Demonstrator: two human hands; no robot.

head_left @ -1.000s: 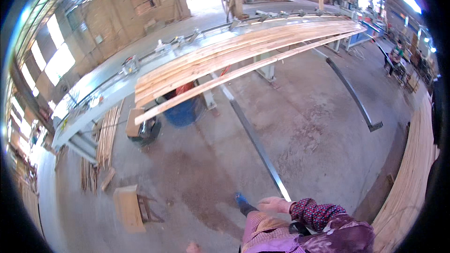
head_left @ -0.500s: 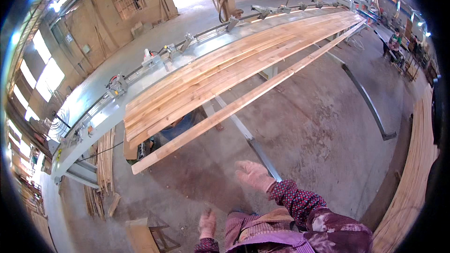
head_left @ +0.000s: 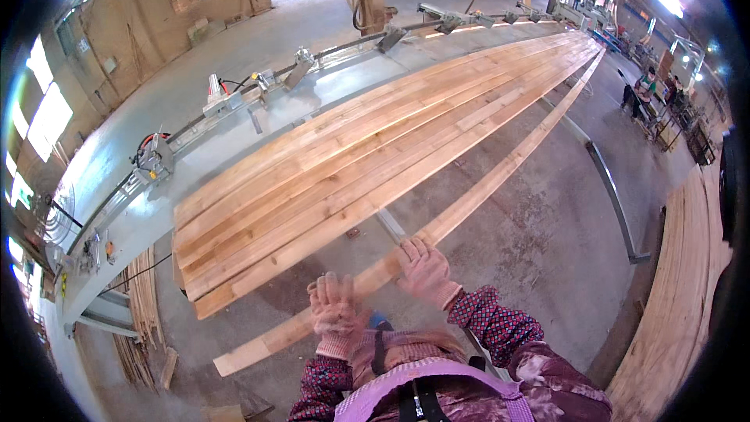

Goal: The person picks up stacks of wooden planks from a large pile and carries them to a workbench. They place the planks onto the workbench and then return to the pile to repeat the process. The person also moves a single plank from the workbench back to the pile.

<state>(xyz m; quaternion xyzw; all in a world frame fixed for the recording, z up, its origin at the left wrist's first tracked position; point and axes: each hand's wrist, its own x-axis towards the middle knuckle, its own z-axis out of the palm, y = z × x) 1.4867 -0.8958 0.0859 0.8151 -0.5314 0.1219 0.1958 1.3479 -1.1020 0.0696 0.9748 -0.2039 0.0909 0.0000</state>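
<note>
Pale wood, a single long board (head_left: 492, 181) slants outward beyond the near edge of the counter (head_left: 348, 78). From here I see the right hand (head_left: 426, 272) half-curled against it; the left hand (head_left: 336, 312), blurred, is loosely spread at it; whether either grips, I can't tell.

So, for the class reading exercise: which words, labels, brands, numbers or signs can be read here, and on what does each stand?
None can be read.
Loose board and wide row of boards: wood grain and knots, no readable text.
Grey metal bench: no readable markings.
Small pale patch on the wall: too small and blurred to tell whether it bears text.
</note>
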